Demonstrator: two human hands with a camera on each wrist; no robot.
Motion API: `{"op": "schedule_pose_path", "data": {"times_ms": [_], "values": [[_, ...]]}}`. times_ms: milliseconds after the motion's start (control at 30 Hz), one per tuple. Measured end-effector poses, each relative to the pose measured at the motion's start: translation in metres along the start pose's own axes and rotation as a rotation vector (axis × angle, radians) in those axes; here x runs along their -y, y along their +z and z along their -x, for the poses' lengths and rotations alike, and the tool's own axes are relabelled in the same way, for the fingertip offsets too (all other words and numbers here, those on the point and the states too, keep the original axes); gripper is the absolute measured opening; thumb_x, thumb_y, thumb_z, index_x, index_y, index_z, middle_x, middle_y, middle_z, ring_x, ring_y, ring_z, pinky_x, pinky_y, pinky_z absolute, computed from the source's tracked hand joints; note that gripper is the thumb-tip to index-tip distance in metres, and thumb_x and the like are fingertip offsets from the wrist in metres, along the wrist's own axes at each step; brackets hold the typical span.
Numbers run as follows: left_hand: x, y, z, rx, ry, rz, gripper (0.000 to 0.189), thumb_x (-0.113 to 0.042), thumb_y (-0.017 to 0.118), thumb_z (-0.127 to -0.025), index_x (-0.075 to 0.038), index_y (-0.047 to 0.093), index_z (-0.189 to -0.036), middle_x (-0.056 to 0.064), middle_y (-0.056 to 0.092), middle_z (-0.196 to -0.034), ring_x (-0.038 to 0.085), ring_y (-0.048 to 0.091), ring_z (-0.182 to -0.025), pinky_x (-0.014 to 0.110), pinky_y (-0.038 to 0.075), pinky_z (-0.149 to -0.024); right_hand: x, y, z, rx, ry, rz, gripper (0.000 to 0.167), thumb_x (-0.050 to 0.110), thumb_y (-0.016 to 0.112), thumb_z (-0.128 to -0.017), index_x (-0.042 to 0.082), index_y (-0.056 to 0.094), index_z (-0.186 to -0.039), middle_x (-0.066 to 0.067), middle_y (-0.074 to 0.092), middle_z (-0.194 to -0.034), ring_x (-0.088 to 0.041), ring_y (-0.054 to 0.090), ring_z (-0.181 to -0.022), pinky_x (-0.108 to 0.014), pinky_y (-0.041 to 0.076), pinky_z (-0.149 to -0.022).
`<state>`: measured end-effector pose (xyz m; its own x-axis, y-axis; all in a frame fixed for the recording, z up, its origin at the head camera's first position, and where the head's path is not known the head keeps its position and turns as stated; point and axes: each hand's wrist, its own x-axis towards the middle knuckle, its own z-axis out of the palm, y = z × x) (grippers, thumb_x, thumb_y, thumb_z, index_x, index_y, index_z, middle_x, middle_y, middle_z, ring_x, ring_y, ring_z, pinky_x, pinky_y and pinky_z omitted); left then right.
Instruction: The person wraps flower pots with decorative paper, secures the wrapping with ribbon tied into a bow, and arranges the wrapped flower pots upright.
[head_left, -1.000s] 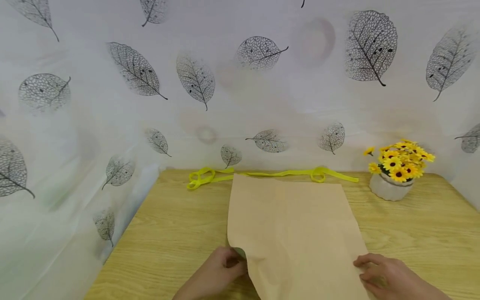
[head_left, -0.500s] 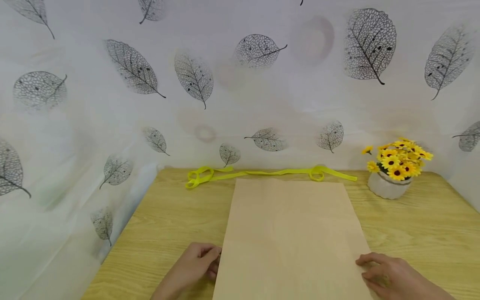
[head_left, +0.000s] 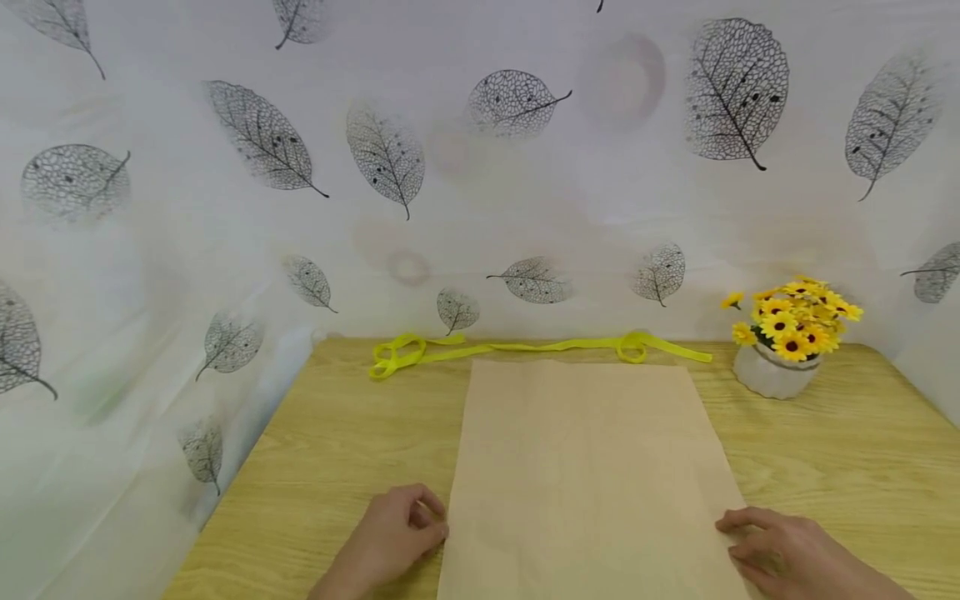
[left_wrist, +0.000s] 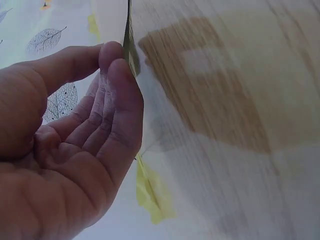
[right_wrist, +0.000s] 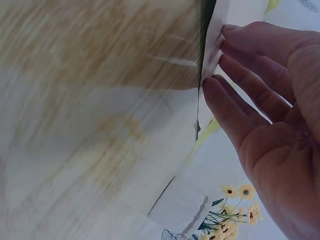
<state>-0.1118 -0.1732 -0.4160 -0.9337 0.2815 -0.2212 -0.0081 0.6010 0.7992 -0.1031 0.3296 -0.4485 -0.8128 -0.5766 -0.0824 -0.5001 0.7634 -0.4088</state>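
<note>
Currently, the paper sheet (head_left: pixel 588 475) extends lengthwise forward between the right hand (head_left: pixel 795 550), fingers loose, and curled left hand (head_left: pixel 388 533), pinch unconfirmed.

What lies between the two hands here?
The brown paper lies between the left hand and the right hand, as the head view shows.

- A sheet of tan paper (head_left: pixel 588 467) lies spread, nearly flat, on a wood-grain table (head_left: pixel 337 433).
- Faint ripples mark its surface; its near end runs out of view.
</note>
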Motion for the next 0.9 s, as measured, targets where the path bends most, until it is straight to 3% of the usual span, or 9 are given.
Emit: {"op": "schedule_pose_path", "data": {"times_ms": [167, 367, 500, 733, 900], "values": [[-0.004, 0.005, -0.003, -0.009, 0.092, -0.115, 0.023, -0.020, 0.078, -0.089, -0.009, 0.070, -0.107, -0.004, 0.064, -0.088, 0.006, 0.056, -0.077, 0.022, 0.047, -0.065, -0.003, 0.002, 0.002, -0.056, -0.082, 0.016, 0.012, 0.020, 0.082, -0.086, 0.023, 0.080, -0.097, -0.007, 0.073, -0.111, 0.010, 0.062, -0.100, -0.016, 0.055, -0.070], [-0.007, 0.010, -0.007, 0.084, 0.190, -0.278, 0.035, -0.021, 0.079, -0.088, -0.011, 0.071, -0.121, -0.007, 0.059, -0.108, 0.001, 0.047, -0.083, 0.021, 0.045, -0.071, 0.001, 0.001, 0.002, -0.066, -0.103, 0.010, 0.011, 0.017, 0.082, -0.086, 0.020, 0.080, -0.096, -0.007, 0.073, -0.110, 0.010, 0.063, -0.099, -0.015, 0.055, -0.069], [-0.009, 0.012, -0.004, 0.107, 0.196, -0.304, 0.030, -0.021, 0.078, -0.089, -0.011, 0.073, -0.117, -0.008, 0.059, -0.110, 0.000, 0.046, -0.079, 0.020, 0.044, -0.068, 0.003, 0.000, 0.002, -0.048, -0.084, 0.003, 0.010, 0.016, 0.081, -0.086, 0.018, 0.080, -0.096, -0.009, 0.073, -0.110, 0.010, 0.063, -0.097, -0.015, 0.054, -0.069], [-0.012, 0.012, -0.003, 0.106, 0.194, -0.362, 0.031, -0.024, 0.078, -0.090, -0.012, 0.073, -0.118, -0.008, 0.057, -0.111, 0.002, 0.045, -0.083, 0.021, 0.042, -0.070, 0.000, 0.002, 0.006, -0.088, -0.091, 0.021, 0.012, 0.018, 0.083, -0.084, 0.020, 0.080, -0.096, -0.004, 0.074, -0.110, 0.012, 0.062, -0.098, -0.014, 0.054, -0.067], [-0.013, 0.012, -0.003, 0.115, 0.183, -0.364, 0.031, -0.024, 0.077, -0.090, -0.012, 0.073, -0.117, -0.009, 0.057, -0.111, 0.002, 0.046, -0.087, 0.022, 0.044, -0.073, 0.001, 0.002, 0.010, -0.090, 0.005, -0.039, 0.011, 0.023, 0.079, -0.090, 0.024, 0.080, -0.101, -0.005, 0.075, -0.115, 0.013, 0.061, -0.102, -0.015, 0.054, -0.071]]}}
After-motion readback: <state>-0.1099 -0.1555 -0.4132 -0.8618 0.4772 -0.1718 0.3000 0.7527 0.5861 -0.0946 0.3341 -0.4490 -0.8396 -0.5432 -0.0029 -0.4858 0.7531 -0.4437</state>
